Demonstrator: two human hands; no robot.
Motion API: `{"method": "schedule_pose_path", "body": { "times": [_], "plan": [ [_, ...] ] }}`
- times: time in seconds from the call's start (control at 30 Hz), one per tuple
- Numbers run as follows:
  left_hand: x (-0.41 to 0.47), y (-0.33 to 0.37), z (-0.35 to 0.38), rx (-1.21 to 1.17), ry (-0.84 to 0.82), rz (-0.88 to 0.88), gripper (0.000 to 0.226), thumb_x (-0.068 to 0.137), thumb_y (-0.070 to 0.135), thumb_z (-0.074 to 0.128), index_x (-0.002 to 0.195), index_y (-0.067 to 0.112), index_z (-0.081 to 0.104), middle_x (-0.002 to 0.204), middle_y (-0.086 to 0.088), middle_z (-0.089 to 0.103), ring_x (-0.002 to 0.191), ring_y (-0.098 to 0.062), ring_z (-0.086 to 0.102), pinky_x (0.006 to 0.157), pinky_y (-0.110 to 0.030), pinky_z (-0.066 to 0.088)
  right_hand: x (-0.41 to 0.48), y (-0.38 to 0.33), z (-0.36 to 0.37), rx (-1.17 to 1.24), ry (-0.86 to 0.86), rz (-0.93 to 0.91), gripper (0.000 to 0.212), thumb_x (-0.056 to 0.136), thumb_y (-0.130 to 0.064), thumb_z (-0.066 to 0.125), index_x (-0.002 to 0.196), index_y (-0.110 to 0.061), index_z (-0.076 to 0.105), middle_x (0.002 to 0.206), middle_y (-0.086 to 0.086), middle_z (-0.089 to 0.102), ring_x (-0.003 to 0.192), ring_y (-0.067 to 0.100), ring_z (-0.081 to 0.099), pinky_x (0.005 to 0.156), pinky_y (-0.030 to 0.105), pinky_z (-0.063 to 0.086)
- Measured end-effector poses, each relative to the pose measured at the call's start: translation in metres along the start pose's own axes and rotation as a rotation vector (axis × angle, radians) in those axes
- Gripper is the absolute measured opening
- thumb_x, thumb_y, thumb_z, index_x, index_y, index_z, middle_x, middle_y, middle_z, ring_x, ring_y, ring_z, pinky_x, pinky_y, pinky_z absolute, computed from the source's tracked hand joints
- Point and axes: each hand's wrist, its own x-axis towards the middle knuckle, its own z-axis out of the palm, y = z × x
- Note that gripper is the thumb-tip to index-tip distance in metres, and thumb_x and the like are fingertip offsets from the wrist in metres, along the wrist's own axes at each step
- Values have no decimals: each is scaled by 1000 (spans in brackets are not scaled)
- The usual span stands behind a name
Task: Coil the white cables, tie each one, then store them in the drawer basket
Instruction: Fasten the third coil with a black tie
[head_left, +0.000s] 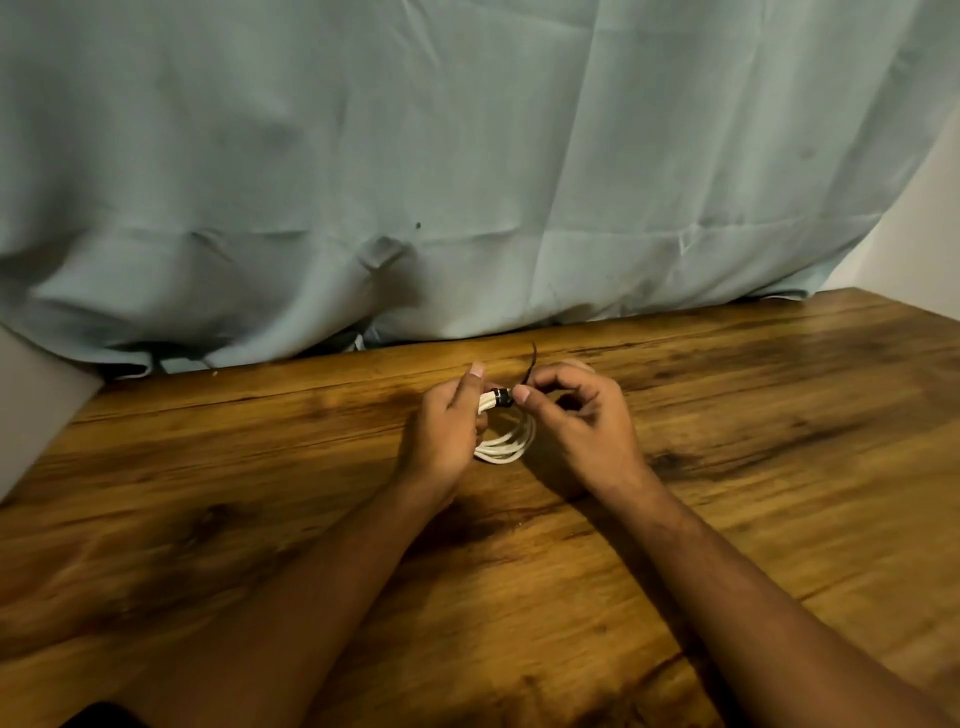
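Far left: pale panel edge (31, 415). Behind, across the whole width: hung grey-blue cloth (467, 156), creased, falling to the back edge of the bench (208, 519), which has a wood-grain top. Left hand (441, 431): fingers curled round the gathered strands of the white cable (506, 444), thumb raised. Whether held just above the bench or resting on it cannot be told. White cable: wound in several loops, mid-bench, between the two hands, lower loops showing beneath them. Black tie (501, 397): banded round the bundle at its upper end, free tail standing up and away. Right hand (576, 415): thumb and forefinger pinching the tie right beside the band, remaining fingers loosely curled. Step in hand, by judgement: cinching the tie on this coil. To do well: left grip close to the band so that no loop slips out; pull on the tail straight along its own line, not sideways; snug only — no crushing of strands; a check that every loop sits inside the band. Drawer basket: not in view. Far right: strip of pale wall (924, 234).
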Motion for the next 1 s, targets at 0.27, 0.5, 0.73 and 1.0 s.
{"method": "schedule_pose_path", "body": {
  "times": [0.27, 0.5, 0.73, 1.0],
  "plan": [
    [-2, 0, 0, 24, -86, 100, 32, 108, 38, 44, 92, 19, 65, 44, 16, 46, 37, 2, 38, 37, -12, 27, 1, -1, -2, 105, -2, 132, 5, 90, -8, 76, 86, -9, 74, 83, 3, 73, 80, 15, 65, 76, 31, 52],
    [-6, 4, 1, -44, -190, 115, 29, 110, 25, 39, 103, 9, 62, 45, 16, 50, 36, 1, 37, 38, -6, 26, 2, -5, -5, 153, 59, 137, 6, 84, 0, 80, 87, -2, 75, 87, 17, 75, 78, 21, 65, 76, 34, 55],
    [-1, -1, 3, -43, -143, 104, 28, 110, 26, 41, 101, 12, 63, 46, 18, 50, 38, 1, 37, 38, -7, 25, 0, -10, -2, -5, 56, 50, 4, 89, -9, 79, 89, -8, 75, 87, 4, 72, 79, 12, 65, 71, 28, 52],
    [2, -9, 7, 59, -70, 182, 33, 106, 43, 44, 92, 25, 68, 59, 16, 58, 49, 0, 42, 50, -21, 36, -1, -17, 3, -335, 96, 19, 4, 89, -20, 77, 85, -19, 76, 84, -9, 65, 83, 15, 61, 74, 36, 50]
  ]
}}
